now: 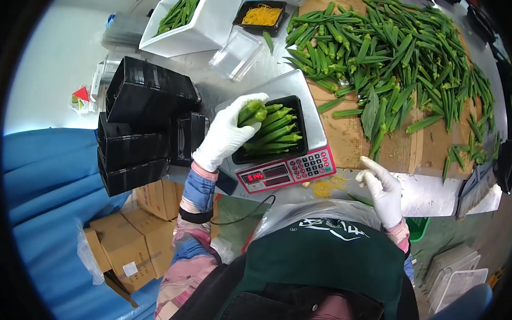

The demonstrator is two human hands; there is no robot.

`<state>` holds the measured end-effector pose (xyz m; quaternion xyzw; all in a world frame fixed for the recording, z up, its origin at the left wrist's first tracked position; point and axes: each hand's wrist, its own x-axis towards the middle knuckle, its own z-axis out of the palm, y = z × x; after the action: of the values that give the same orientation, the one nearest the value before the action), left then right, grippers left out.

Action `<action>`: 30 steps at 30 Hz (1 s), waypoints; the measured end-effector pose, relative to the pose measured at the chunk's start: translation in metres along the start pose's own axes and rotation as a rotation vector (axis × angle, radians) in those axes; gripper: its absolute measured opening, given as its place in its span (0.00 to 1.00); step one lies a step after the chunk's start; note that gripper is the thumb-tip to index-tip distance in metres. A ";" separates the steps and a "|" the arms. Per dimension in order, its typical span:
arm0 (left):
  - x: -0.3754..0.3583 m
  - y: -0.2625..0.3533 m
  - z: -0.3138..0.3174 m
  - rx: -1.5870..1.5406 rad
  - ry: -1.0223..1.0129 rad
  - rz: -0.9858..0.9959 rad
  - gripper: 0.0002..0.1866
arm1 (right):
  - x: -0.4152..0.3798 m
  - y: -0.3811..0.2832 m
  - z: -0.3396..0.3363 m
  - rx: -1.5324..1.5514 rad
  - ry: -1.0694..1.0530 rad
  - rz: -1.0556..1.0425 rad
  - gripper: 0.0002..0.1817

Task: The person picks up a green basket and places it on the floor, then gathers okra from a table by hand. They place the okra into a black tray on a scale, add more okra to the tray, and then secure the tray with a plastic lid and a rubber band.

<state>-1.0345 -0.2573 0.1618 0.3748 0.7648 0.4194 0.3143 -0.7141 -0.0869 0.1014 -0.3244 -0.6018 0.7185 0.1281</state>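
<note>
My left hand (226, 132), in a white glove, holds a few okra pods (252, 112) over the left side of a black tray (303, 128). More okra (279, 130) lies side by side in that tray, which rests on a red-edged digital scale (292, 171) with a lit red display. My right hand (382, 192), also gloved, is by the table's front edge, right of the scale, with its fingers partly bent and apart and nothing seen in them. Yellow rubber bands (322, 188) lie between the scale and that hand.
A large okra pile (384, 51) covers cardboard (347, 138) at the back right. Stacked black trays (148, 94) stand left. Behind are a white foam box (210, 23), a clear container (235, 53) and a black tray of rubber bands (261, 15). Cardboard boxes (129, 240) sit below left.
</note>
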 end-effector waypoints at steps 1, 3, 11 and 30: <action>-0.002 0.000 -0.003 -0.082 0.022 -0.008 0.27 | 0.000 0.001 -0.002 -0.020 0.001 -0.027 0.18; -0.005 0.005 -0.012 -0.215 0.060 -0.004 0.27 | 0.001 0.006 -0.005 -0.029 0.008 -0.025 0.19; -0.021 0.032 -0.019 -0.116 0.113 0.018 0.28 | 0.000 0.004 0.002 -0.029 0.015 0.035 0.18; -0.059 0.005 -0.033 0.023 0.569 -0.011 0.19 | 0.001 0.023 -0.013 -0.025 0.025 0.077 0.18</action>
<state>-1.0284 -0.3185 0.1906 0.2414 0.8290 0.4972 0.0849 -0.7025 -0.0819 0.0780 -0.3578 -0.5962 0.7111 0.1039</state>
